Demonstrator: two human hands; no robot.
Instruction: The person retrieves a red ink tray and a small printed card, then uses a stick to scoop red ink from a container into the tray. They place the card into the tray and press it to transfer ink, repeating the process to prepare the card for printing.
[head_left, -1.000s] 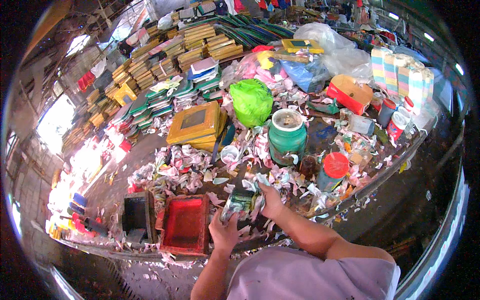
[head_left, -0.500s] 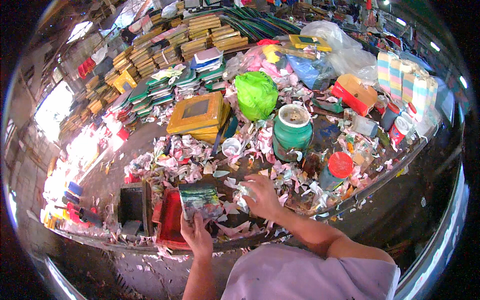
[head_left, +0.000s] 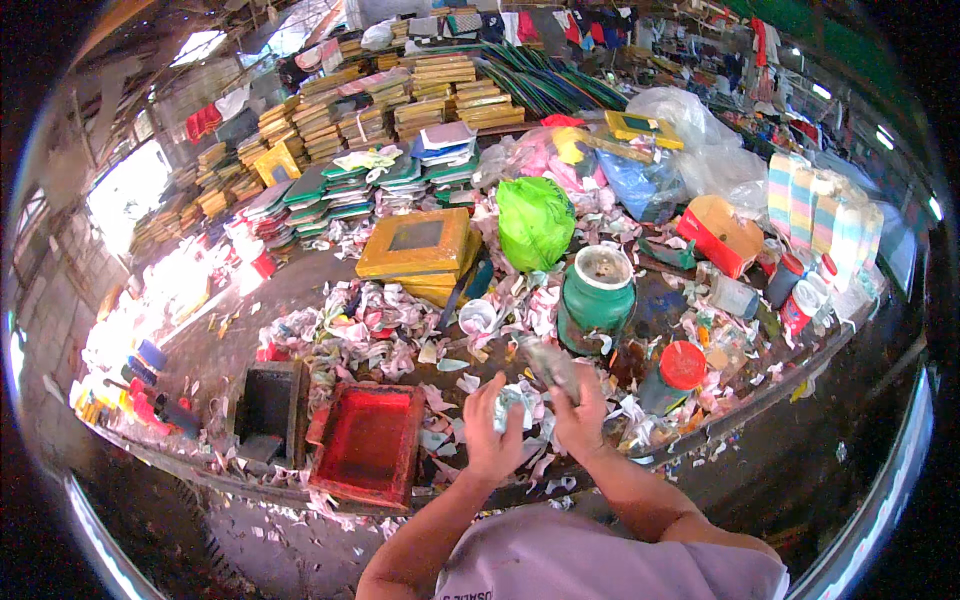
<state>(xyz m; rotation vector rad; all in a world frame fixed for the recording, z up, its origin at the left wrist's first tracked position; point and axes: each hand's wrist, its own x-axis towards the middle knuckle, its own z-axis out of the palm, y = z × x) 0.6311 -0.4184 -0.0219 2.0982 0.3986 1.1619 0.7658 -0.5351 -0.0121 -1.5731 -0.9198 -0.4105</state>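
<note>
Over the near edge of the littered table, my two hands are close together, just right of the red tray. My left hand closes on a crumpled whitish-green scrap, which shows between its thumb and fingers. In my right hand is a greyish flat piece, held tilted and smeared by motion, so its face cannot be made out. The shallow red tray lies with its red inside in full view. Left of it stands a dark open box with a small dark block inside.
Pink and white scraps litter the table. Beyond my hands stand a green tub, a red-lidded jar, a white cup, a lime-green bag and stacked yellow frames. A red carton lies at the right.
The painted flat piece has left its place over the red tray, uncovering it. My left hand has moved right to meet my right hand, which now grips a greyish flat piece.
</note>
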